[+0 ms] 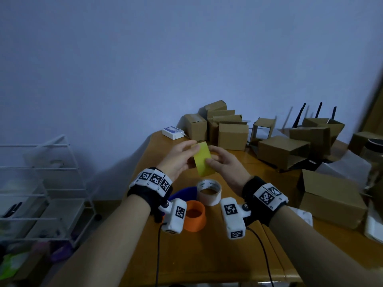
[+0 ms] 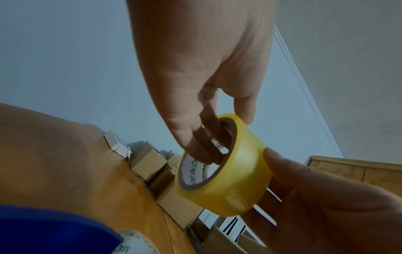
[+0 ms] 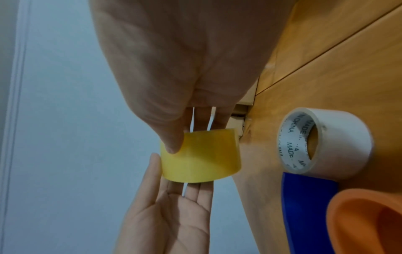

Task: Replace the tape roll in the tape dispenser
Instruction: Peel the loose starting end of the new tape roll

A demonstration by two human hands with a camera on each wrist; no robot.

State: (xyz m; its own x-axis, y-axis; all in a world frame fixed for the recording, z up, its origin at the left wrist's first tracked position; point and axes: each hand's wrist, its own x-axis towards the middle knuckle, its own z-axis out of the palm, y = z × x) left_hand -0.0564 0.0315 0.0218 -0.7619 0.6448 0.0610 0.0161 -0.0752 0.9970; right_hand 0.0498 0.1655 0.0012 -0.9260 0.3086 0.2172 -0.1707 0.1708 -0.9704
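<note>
A yellow tape roll is held in the air above the wooden table between both hands. My left hand has fingers pushed into the roll's cardboard core and one finger on the outer rim. My right hand pinches the roll, with its thumb on the outer face and its fingers behind. Below the hands a pale, nearly spent tape roll stands on the table. Beside it lie an orange cylinder and a blue dispenser part.
Several brown cardboard boxes crowd the back and right of the table, with a larger one at the right edge. A small white device sits at the far left corner. A white wire rack stands on the floor to the left.
</note>
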